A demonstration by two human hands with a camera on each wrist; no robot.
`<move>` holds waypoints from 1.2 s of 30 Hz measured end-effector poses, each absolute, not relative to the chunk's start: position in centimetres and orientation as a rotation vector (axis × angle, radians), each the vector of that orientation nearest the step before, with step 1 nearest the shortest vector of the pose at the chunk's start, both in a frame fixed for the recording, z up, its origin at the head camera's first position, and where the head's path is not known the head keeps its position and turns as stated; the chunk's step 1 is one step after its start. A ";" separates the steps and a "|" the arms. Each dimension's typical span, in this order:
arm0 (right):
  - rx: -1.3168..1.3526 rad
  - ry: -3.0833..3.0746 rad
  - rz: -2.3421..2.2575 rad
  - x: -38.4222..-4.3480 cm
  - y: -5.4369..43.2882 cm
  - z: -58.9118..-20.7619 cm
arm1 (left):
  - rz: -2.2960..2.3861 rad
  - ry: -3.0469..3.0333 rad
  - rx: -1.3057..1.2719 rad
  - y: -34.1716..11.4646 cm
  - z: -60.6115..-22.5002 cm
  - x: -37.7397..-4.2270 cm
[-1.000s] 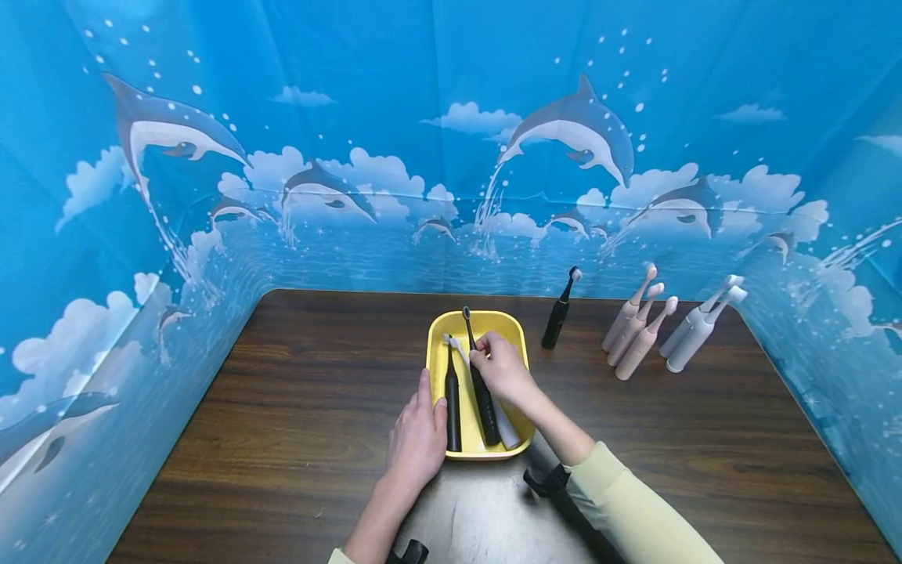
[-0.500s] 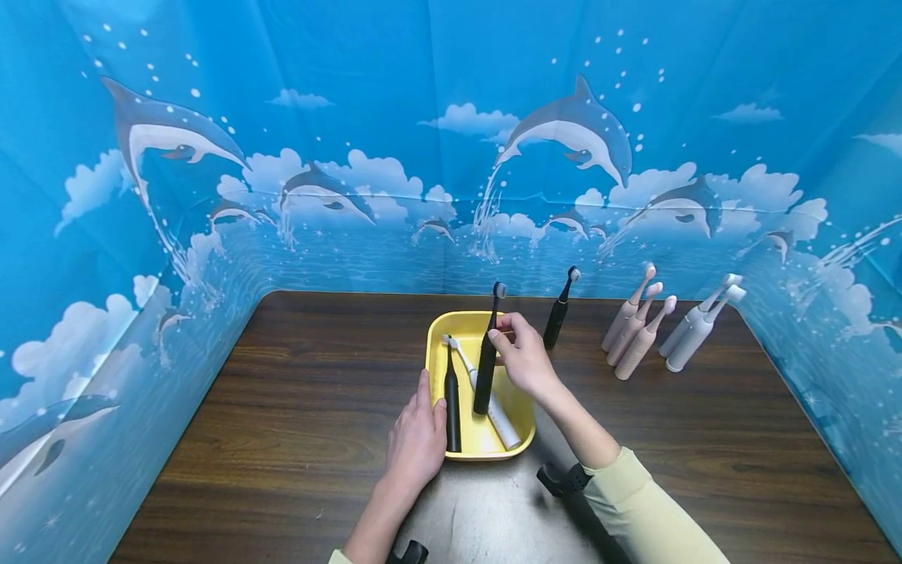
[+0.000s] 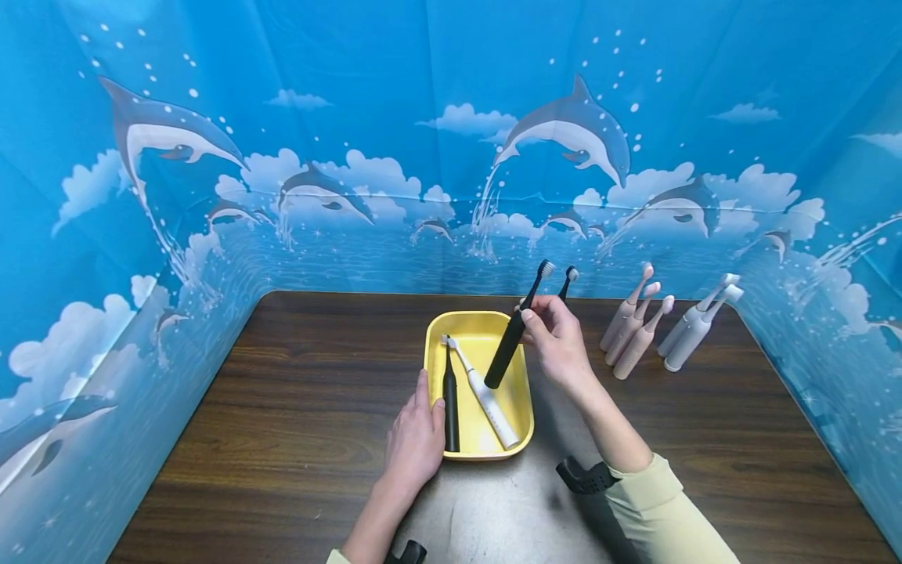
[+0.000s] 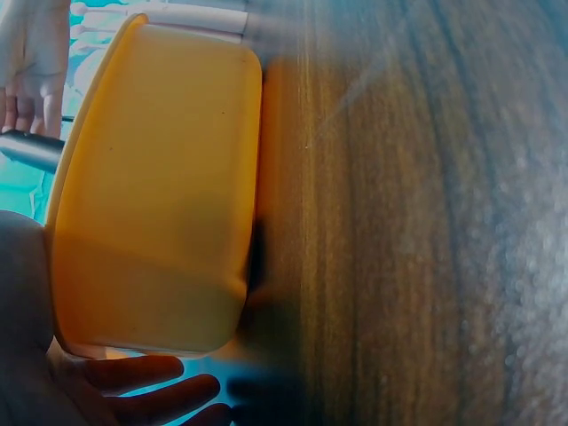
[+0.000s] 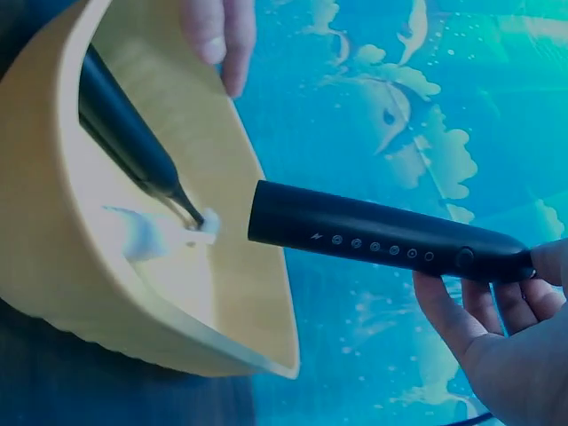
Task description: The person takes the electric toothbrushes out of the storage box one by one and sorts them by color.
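My right hand (image 3: pixel 564 348) pinches a black electric toothbrush (image 3: pixel 509 352) near the top of its handle, the bristled head up and the base tilted over the yellow bin (image 3: pixel 486 325). Symbols and a button show along that handle in the right wrist view. Inside the bin lie another black electric toothbrush (image 3: pixel 451 407), along the left wall, and a white electric toothbrush (image 3: pixel 493 411), slanting across the floor. My left hand (image 3: pixel 416 435) rests against the bin's left side, thumb at the rim; its other fingers (image 4: pixel 169 404) are stretched out in the left wrist view.
Right of the bin stands a black toothbrush (image 3: pixel 568 283), mostly hidden behind my right hand. Farther right, several pink toothbrushes (image 3: pixel 634 352) and two pale grey-blue ones (image 3: pixel 687 345) stand upright on the wooden table (image 3: pixel 303 376). A dolphin-print curtain (image 3: pixel 395 258) hangs behind.
My right hand has lifted the black toothbrush from the bin and carried it up and to the right, tilting its head rightward. My left hand has stayed at the bin's side.
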State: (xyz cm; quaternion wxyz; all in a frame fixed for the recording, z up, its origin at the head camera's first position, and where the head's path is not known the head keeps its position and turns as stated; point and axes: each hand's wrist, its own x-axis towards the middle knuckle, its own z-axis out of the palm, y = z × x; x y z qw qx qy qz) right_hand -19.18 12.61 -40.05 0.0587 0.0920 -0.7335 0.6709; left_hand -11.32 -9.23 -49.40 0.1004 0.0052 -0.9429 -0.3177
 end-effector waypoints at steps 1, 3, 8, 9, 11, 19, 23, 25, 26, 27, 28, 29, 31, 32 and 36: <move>0.271 -2.218 2.021 -19.1 12.9 -39.9 | -0.939 -2.789 0.015 -9.2 -49.4 -11.3; 0.260 -2.206 2.010 -19.0 13.3 -39.6 | -0.940 -2.794 0.015 -9.2 -49.3 -11.3; 0.256 -2.187 1.954 -18.9 14.5 -39.2 | -0.941 -2.796 0.015 -9.2 -49.3 -11.3; 0.253 -2.184 1.940 -18.9 14.8 -39.1 | -0.942 -2.795 0.015 -9.2 -49.3 -11.3; 0.241 -2.176 1.910 -18.9 15.3 -39.1 | -0.939 -2.799 0.018 -9.3 -49.3 -11.3; 0.169 -2.099 1.805 -19.2 16.6 -39.8 | -0.937 -2.819 0.027 -9.3 -49.2 -11.3; 0.152 -2.073 1.703 -19.3 16.8 -40.4 | -0.940 -2.804 0.016 -9.3 -49.2 -11.3; 0.147 -2.065 1.640 -19.3 16.9 -40.7 | -0.941 -2.798 0.012 -9.3 -49.2 -11.3; 0.137 -2.068 1.599 -19.3 16.9 -40.9 | -0.940 -2.795 0.010 -9.3 -49.2 -11.4; 0.128 -2.067 1.565 -19.4 17.0 -41.2 | -0.939 -2.793 0.008 -9.3 -49.2 -11.4; 0.119 -2.068 1.530 -19.4 17.0 -41.4 | -0.937 -2.791 0.006 -9.3 -49.2 -11.4; 0.111 -2.071 1.496 -19.5 17.0 -41.6 | -0.936 -2.790 0.005 -9.4 -49.2 -11.4; 0.100 -2.069 1.442 -19.7 17.1 -42.1 | -0.935 -2.789 0.003 -9.4 -49.3 -11.4; 0.093 -2.070 1.413 -19.7 17.2 -42.3 | -0.935 -2.789 0.002 -9.4 -49.3 -11.4; 0.082 -2.066 1.321 -20.1 17.3 -43.2 | -0.939 -2.786 -0.002 -9.3 -49.4 -11.4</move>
